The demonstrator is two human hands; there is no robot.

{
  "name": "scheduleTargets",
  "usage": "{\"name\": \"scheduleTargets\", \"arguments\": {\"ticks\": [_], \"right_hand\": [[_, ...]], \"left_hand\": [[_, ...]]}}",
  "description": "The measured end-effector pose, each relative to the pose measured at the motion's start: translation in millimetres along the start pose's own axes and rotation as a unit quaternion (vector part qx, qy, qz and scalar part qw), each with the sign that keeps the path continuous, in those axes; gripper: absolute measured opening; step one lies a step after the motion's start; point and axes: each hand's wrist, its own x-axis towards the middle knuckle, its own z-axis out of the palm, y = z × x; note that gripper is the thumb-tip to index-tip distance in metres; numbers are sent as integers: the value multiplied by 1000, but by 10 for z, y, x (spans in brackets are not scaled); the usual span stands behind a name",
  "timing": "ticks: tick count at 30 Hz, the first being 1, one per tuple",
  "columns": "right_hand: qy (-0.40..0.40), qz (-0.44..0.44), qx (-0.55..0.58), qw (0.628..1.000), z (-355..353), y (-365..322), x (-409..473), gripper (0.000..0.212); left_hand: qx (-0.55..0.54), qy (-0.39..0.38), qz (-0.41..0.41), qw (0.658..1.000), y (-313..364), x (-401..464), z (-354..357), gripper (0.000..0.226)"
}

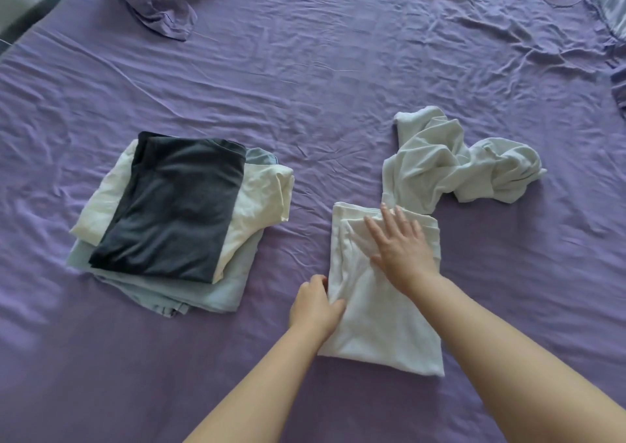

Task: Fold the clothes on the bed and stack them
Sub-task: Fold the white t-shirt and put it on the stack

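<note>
bed surface: purple sheet (338, 70), creased all over.
white garment (379, 324): folded, lying on the sheet at the near middle.
right hand (403, 249): flat, fingers spread, pressing the garment's far end.
left hand (315, 307): fingers curled, gripping the garment's left edge.
folded stack (169, 205): left of the white garment, dark piece on top.
crumpled pale cloth (450, 161): just beyond the white garment.
purple bundle (159, 5): well beyond the stack, at the far edge.
</note>
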Motion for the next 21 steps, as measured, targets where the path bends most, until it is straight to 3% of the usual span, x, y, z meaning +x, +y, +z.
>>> {"name": "scheduleTargets", "arguments": {"ticks": [5,10,15,19,21], "right_hand": [[-1,120,78,990,264,233,-371,69],[2,214,203,956,349,256,-648,77],[47,200,348,915,294,238,-678,75],[91,186,365,908,197,246,-706,62],[120,186,413,883,120,237,-694,61]], "left_hand": [[-50,13,5,999,81,12,124,45],[-161,61,-50,984,196,10,238,52],[-230,24,-83,969,296,55,195,48],[-246,4,-42,968,369,36,108,33],[-257,16,-12,966,402,7,50,21]]}}
